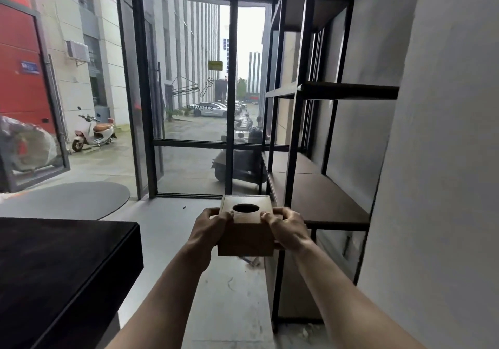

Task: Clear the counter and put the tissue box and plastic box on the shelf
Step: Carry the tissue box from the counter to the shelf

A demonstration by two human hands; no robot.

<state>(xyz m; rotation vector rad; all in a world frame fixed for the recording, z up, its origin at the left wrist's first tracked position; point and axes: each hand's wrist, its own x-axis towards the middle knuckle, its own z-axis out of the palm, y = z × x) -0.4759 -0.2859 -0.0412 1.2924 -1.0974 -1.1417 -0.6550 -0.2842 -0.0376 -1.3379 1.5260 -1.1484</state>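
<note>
Beside the shelf [321,200] I see both hands, left [208,230] and right [290,231], clasping a brown wooden tissue box [245,236] (oval top opening), bare boards alongside.

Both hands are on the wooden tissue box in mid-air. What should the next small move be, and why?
Probably carry the tissue box right and forward, over the bare brown shelf board. The left hand and right hand hold it from either side, clear of the dark counter, and the box hangs just left of the shelf's front post, not yet above the board.

Matt wooden tissue box [244,236]; black metal shelf [294,122], boards perhaps dark wood.
</note>
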